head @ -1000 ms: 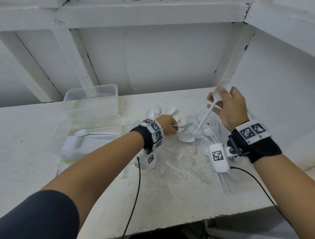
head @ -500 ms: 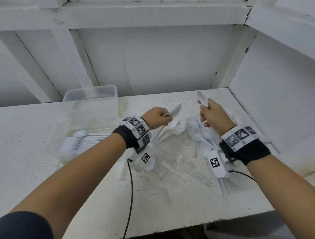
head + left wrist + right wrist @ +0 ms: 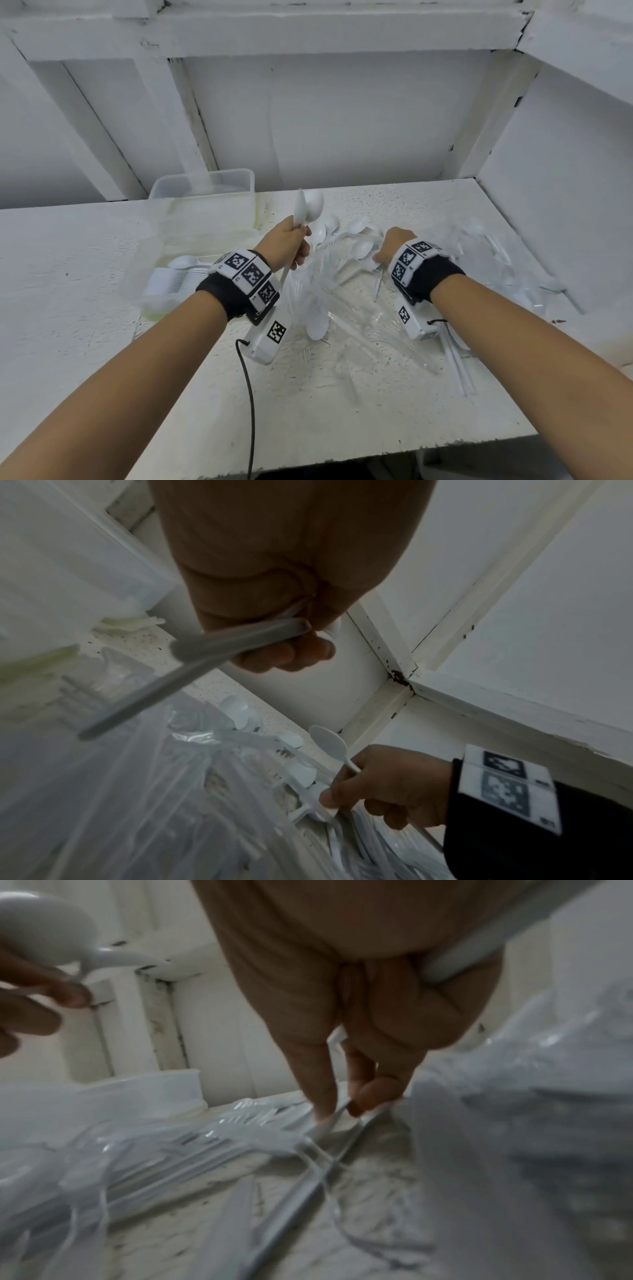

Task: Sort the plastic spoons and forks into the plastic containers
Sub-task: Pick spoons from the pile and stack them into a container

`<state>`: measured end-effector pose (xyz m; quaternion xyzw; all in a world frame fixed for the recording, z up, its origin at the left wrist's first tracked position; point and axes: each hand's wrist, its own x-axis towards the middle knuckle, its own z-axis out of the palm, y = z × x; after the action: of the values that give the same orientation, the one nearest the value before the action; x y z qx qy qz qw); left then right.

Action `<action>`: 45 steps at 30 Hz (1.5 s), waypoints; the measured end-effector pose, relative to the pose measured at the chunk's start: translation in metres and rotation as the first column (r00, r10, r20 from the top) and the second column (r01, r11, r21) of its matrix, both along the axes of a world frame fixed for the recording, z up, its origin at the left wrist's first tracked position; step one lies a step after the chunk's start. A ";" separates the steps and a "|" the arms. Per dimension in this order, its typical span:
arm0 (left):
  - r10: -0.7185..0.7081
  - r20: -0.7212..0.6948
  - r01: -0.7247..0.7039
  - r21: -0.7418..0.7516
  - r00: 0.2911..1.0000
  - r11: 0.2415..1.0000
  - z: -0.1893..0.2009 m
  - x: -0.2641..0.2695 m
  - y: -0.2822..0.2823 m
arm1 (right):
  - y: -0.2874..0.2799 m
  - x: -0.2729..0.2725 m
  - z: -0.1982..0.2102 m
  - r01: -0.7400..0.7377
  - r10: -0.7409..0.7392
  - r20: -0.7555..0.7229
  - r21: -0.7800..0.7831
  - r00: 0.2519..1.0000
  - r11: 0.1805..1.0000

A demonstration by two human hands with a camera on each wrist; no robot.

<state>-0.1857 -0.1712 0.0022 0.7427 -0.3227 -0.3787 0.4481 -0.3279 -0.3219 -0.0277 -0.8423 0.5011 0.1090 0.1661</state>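
Observation:
My left hand [image 3: 289, 243] is raised above the table and grips two white plastic spoons [image 3: 306, 207] by their handles [image 3: 240, 639], bowls up. My right hand [image 3: 394, 241] is low on the pile of white spoons and forks [image 3: 342, 240]. It holds a white spoon [image 3: 329, 741] in its palm, and its fingertips [image 3: 322, 1099] pinch a handle lying in the pile. At the left, a clear container [image 3: 137, 291] holds a row of white cutlery with a spoon on top. A second clear container [image 3: 205, 181] stands behind it.
Clear plastic wrapping [image 3: 479, 260] lies crumpled at the right and more of it [image 3: 349, 329] is spread under the pile. White walls close in the back and right of the white table [image 3: 342, 411]. A black cable [image 3: 251, 411] hangs from my left wrist.
My left hand has come up out of the pile with spoons in its grip. My right hand has dropped from mid-air down onto the pile, still holding its spoon.

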 end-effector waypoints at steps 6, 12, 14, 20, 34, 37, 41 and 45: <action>-0.026 0.006 0.026 0.005 1.000 1.000 0.003 -0.001 0.001 | -0.003 -0.007 0.004 0.102 -0.102 0.175 0.008 0.979 0.995; -0.050 0.049 0.050 0.008 0.998 0.999 0.004 -0.008 -0.007 | 0.015 -0.027 0.033 0.062 0.053 0.620 -0.163 0.783 0.985; -0.047 0.062 0.048 -0.010 0.997 0.999 0.007 -0.013 -0.012 | 0.020 -0.025 0.042 0.092 -0.042 0.762 -0.022 0.646 0.996; -0.043 0.103 0.045 -0.021 0.994 0.999 0.007 -0.021 -0.025 | 0.029 -0.018 0.057 0.051 -0.366 0.876 0.370 0.315 0.928; -0.067 0.339 0.064 0.020 0.938 0.998 -0.011 -0.029 -0.046 | 0.028 -0.009 0.060 0.066 -0.762 0.645 0.764 -0.065 0.641; -0.341 0.518 0.215 0.288 0.784 0.933 -0.018 -0.033 -0.063 | 0.019 -0.023 0.056 0.118 -0.746 0.660 0.736 0.091 0.666; -0.549 0.586 0.247 0.516 0.596 0.820 -0.039 -0.045 -0.076 | 0.014 -0.038 0.047 0.093 -0.722 0.655 0.723 0.221 0.684; -0.546 0.588 0.220 0.535 0.597 0.816 -0.049 -0.048 -0.083 | 0.017 -0.050 0.041 0.058 -0.658 0.678 0.680 0.329 0.731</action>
<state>-0.2333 -0.2547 -0.0466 0.8159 -0.5401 -0.2047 0.0247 -0.3779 -0.3046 0.0134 -0.5374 0.4614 -0.2603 0.6561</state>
